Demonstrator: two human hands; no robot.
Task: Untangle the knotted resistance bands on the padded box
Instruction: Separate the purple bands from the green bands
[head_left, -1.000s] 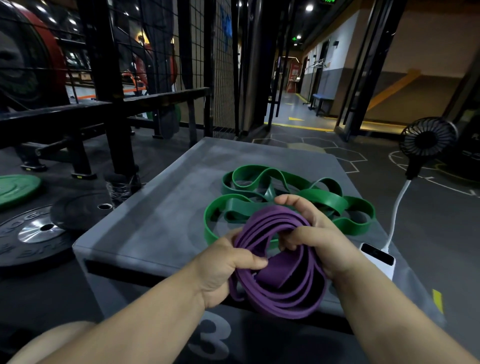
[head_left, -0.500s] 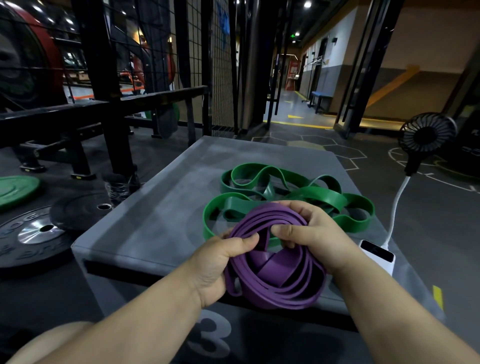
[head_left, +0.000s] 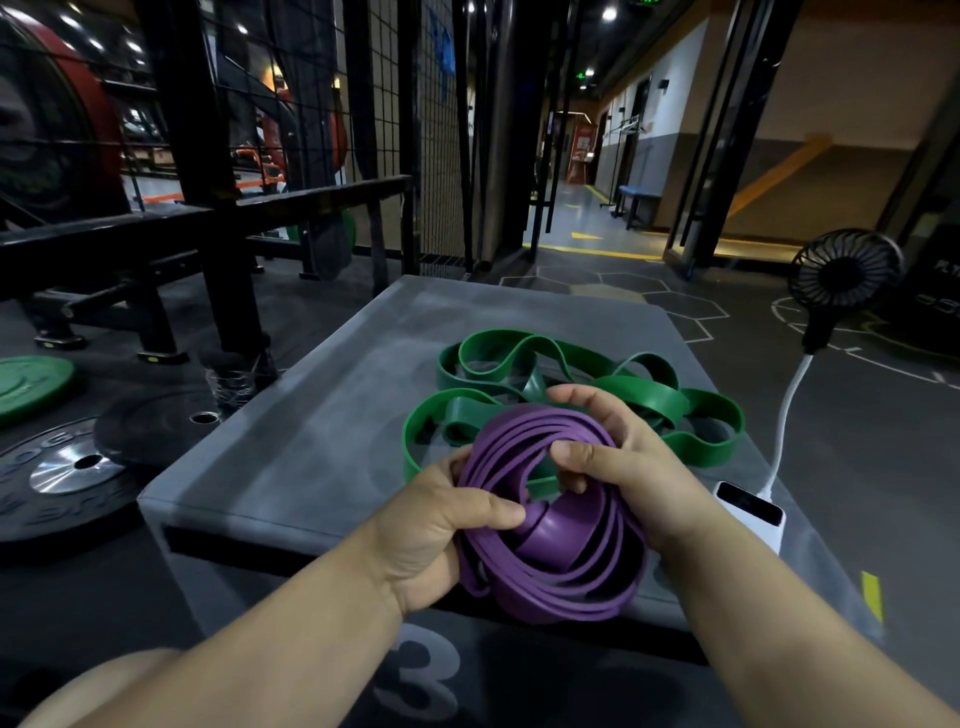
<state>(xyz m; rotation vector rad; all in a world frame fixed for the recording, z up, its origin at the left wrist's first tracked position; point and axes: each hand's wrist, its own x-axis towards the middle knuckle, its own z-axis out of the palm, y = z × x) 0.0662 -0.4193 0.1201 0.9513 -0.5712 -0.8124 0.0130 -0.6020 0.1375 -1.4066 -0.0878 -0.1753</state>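
Observation:
A purple resistance band (head_left: 561, 566), wound in several coils with a knot at its middle, is held over the near edge of the grey padded box (head_left: 311, 447). My left hand (head_left: 441, 530) grips the coils on their left side, thumb pressed on the knot. My right hand (head_left: 618, 467) curls round the coils' upper right, fingers hooked inside the loop. Behind them a green resistance band (head_left: 644, 395) lies in tangled loops on the box top.
A white power bank (head_left: 753, 512) lies at the box's right edge, its white cable rising to a black fan (head_left: 844, 273). Weight plates (head_left: 67, 467) lie on the floor to the left, and a black rack (head_left: 208, 208) stands behind them.
The purple coils have been turned slightly in both hands, and my left thumb has slid onto the knot. My right fingers have hooked deeper into the loop.

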